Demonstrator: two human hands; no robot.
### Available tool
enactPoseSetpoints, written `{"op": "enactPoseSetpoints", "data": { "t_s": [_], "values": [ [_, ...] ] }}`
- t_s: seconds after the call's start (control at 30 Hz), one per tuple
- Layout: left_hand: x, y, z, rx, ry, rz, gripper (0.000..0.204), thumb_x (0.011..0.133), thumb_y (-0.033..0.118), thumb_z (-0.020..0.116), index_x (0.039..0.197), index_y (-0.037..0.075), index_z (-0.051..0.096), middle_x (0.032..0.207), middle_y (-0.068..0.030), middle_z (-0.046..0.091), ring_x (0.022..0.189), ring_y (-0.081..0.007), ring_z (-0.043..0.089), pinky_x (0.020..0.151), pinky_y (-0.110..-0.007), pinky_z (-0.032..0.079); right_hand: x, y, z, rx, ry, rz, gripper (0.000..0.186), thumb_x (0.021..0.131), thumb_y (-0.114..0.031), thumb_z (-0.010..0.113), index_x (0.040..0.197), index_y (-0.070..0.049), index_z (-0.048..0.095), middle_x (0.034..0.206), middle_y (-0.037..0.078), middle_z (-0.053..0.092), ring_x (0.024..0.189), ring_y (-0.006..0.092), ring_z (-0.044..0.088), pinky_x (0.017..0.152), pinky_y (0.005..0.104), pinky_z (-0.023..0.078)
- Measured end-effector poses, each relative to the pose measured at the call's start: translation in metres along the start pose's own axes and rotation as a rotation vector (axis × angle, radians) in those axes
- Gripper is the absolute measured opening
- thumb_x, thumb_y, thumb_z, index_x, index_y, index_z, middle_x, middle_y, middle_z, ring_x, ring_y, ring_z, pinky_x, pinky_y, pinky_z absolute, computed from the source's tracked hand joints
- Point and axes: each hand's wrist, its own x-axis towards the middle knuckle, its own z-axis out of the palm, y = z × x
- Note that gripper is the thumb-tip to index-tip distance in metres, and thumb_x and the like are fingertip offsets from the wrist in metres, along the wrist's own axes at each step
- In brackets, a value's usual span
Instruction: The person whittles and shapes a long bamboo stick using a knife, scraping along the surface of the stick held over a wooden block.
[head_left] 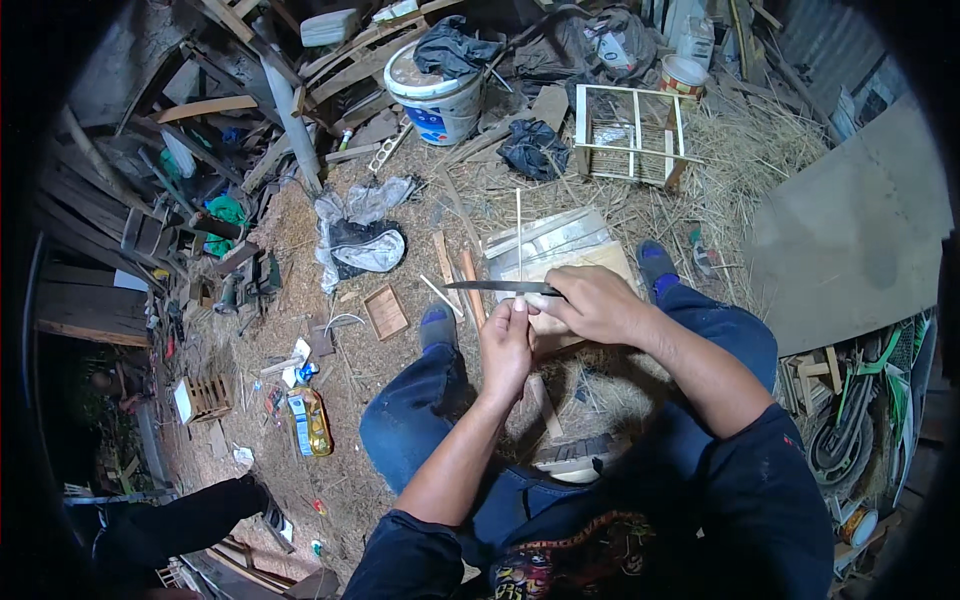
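My right hand is closed round the handle of a knife, whose long dark blade points left. In my left hand I grip a thin pale wooden stick, its far end pointing away from me. The blade lies across the stick just beyond my left fingertips; whether it bites into the wood I cannot tell. Below my hands, between my feet, pale wooden boards lie flat. How my right fingers wrap the handle is partly hidden.
A small wooden box and a bottle of yellow liquid are on the straw-strewn ground at left. Farther off stand a white bucket and a slatted wooden frame. A large flat sheet leans at right. Another person's dark-clad leg shows lower left.
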Motion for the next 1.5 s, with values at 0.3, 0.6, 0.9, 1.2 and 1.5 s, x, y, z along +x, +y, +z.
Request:
{"op": "enactPoseSetpoints", "data": {
  "t_s": [0.3, 0.6, 0.9, 1.2, 1.5],
  "values": [
    [0.005, -0.011, 0.0, -0.005, -0.09, 0.093, 0.029, 0.107, 0.024, 0.046, 0.089, 0.005, 0.059, 0.052, 0.0063, 0.04, 0.039, -0.0037, 0.031, 0.036, -0.025, 0.022, -0.002, 0.006, -0.005, -0.148, -0.056, -0.022, 0.038, 0.099, -0.039, 0.051, 0.084, -0.004, 0.055, 0.074, 0.018, 0.063, 0.074, 0.0396, 0.064, 0.065, 0.0503, 0.048],
    [-0.016, -0.007, 0.007, -0.095, -0.243, -0.127, 0.031, 0.107, 0.028, 0.045, 0.088, 0.007, 0.058, 0.05, 0.006, 0.036, 0.038, -0.0046, 0.027, 0.036, -0.025, 0.021, 0.01, 0.057, -0.035, -0.367, 0.152, 0.118, 0.043, 0.102, -0.044, 0.044, 0.081, -0.009, 0.057, 0.065, 0.013, 0.061, 0.055, 0.0319, 0.061, 0.051, 0.0452, 0.047],
    [-0.006, 0.01, 0.001, -0.31, -0.186, -0.199, 0.025, 0.108, 0.025, 0.041, 0.094, 0.007, 0.053, 0.048, 0.003, 0.033, 0.032, -0.0089, 0.026, 0.031, -0.025, 0.025, -0.007, 0.006, 0.0, -0.219, 0.03, -0.042, 0.035, 0.096, -0.039, 0.055, 0.08, -0.008, 0.056, 0.067, 0.014, 0.063, 0.065, 0.0362, 0.065, 0.056, 0.0478, 0.049],
    [-0.006, 0.008, -0.003, -0.493, -0.272, -0.315, 0.027, 0.108, 0.026, 0.039, 0.096, 0.007, 0.052, 0.047, 0.0033, 0.033, 0.031, -0.0089, 0.026, 0.03, -0.025, 0.026, -0.003, 0.02, -0.002, -0.275, 0.056, -0.042, 0.04, 0.097, -0.044, 0.053, 0.081, -0.008, 0.061, 0.069, 0.015, 0.067, 0.066, 0.034, 0.068, 0.055, 0.0475, 0.051],
    [-0.003, 0.009, -0.004, -0.526, -0.276, -0.308, 0.027, 0.108, 0.025, 0.038, 0.093, 0.007, 0.052, 0.047, 0.0033, 0.033, 0.03, -0.0091, 0.026, 0.03, -0.025, 0.026, -0.004, 0.012, -0.001, -0.294, 0.025, -0.009, 0.044, 0.097, -0.046, 0.052, 0.079, -0.007, 0.063, 0.068, 0.015, 0.067, 0.066, 0.0349, 0.068, 0.057, 0.048, 0.053]
  ]
}}
